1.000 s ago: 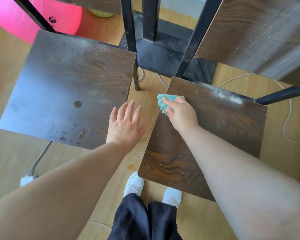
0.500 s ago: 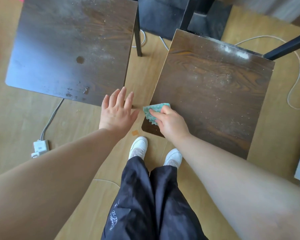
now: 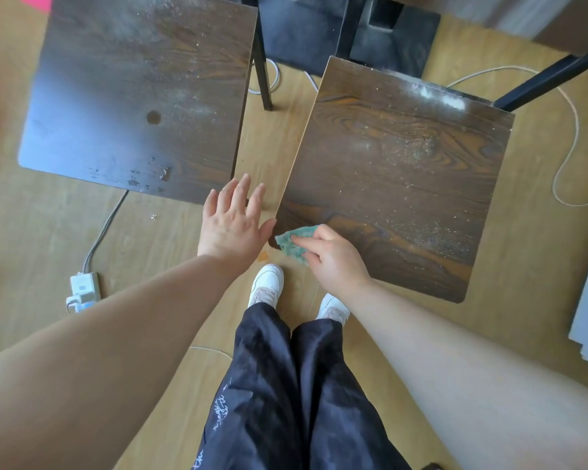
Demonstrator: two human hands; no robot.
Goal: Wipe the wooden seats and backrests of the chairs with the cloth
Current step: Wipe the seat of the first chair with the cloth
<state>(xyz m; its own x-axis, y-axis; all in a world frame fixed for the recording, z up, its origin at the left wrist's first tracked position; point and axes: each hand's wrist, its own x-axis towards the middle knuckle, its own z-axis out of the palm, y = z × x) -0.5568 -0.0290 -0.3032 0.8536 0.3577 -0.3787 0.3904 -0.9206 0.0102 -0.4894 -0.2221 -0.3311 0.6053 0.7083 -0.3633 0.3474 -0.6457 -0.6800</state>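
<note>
The green cloth (image 3: 294, 244) sits on the near left corner of the right-hand seat (image 3: 398, 184), pinched between the thumb and curled fingers of the right hand (image 3: 333, 262), so the wipe in hand looks to be at the end of a stroke along that seat's left edge. To do it well, I would flatten more of the cloth under the palm instead of pinching a small wad, press evenly, and work in overlapping lanes from the far edge toward the near edge, because pale grit (image 3: 421, 154) lies thick across the middle and a white smear (image 3: 438, 96) sits at the far edge. Sweeping it off one edge rather than scattering it would save rework. The left-hand seat (image 3: 140, 96) is also dusty and marked near its near edge, so plenty of the task remains. The right arm reaches forward with the wrist bent inward. The left hand (image 3: 233, 220) hovers palm down over the floor (image 3: 269, 147) between the seats, fingers straight and spread, holding nothing; whether its thumb touches the seat corner I cannot tell.
</note>
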